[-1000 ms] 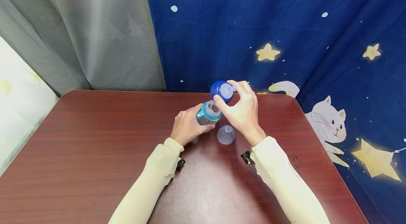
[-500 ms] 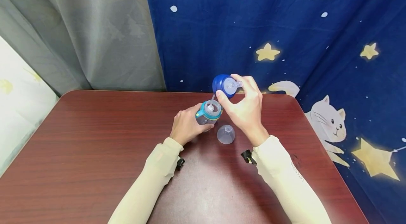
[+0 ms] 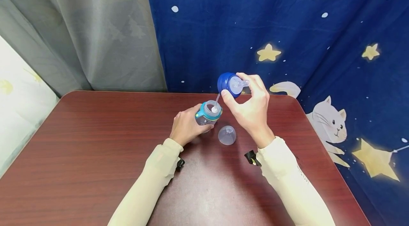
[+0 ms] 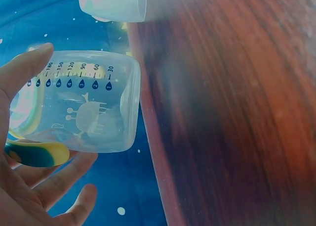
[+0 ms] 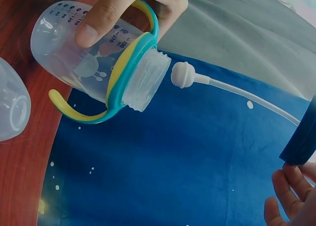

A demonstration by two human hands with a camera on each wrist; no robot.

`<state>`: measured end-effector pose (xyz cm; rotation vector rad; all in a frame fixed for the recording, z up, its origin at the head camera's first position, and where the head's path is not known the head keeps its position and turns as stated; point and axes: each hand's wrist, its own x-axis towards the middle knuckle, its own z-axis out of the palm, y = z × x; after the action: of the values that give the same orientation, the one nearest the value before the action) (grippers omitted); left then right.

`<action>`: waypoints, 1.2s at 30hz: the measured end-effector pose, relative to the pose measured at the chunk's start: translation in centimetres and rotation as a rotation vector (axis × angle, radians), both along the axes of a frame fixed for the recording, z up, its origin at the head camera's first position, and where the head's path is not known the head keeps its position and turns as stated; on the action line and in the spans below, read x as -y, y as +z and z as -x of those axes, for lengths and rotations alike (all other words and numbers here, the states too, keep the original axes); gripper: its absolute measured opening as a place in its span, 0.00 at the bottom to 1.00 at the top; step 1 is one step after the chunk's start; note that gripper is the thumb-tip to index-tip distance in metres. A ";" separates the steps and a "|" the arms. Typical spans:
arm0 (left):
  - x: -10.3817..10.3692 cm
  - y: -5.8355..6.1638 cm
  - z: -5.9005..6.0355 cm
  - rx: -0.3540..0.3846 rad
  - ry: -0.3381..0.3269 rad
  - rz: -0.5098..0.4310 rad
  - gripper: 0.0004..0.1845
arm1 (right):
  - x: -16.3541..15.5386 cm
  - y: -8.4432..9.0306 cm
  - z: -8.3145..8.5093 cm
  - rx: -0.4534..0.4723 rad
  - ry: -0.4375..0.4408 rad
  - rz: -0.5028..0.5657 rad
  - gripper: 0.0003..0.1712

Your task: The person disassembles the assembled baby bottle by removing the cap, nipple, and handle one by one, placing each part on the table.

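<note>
Blue cap (image 3: 224, 83): moved up-right in frame, right hand (image 3: 254, 110) pinching it. Bottle (image 3: 207, 114): left hand (image 3: 186, 125) gripped it (straw (image 5: 252, 97) end just outside). Separation, seemingly; next move called for clearance.

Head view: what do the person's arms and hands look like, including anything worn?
Cream long sleeves cover both arms: left sleeve, right sleeve, the latter with small dark lettering, unreadable here. A black device shows by each cuff. Left hand and right hand are gloveless.

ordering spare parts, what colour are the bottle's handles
Teal and yellow handles, clearest in the right wrist view.
</note>
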<state>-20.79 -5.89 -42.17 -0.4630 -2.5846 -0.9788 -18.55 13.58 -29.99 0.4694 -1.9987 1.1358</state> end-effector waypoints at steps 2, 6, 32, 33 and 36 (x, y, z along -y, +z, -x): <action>0.1 0.1 0.0 -0.003 0.005 0.000 0.37 | -0.1 0.0 -0.1 -0.009 0.006 0.000 0.29; 0.4 0.3 0.1 -0.014 0.013 0.004 0.37 | -0.4 0.0 -0.2 -0.020 0.013 -0.010 0.30; 1.5 0.8 0.3 0.010 0.060 -0.032 0.39 | -0.5 -5.2 -0.5 0.255 -0.018 -0.191 0.30; 1.5 0.9 0.3 0.011 0.059 -0.034 0.39 | -0.5 -5.3 -0.5 0.261 -0.023 -0.198 0.30; 1.5 0.9 0.3 0.008 0.059 -0.038 0.39 | -0.4 -5.8 -0.6 0.288 -0.030 -0.214 0.31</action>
<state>-21.13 -7.40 -41.25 -0.3710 -2.5665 -1.0094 -17.92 14.01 -35.75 0.3995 -2.3853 1.0213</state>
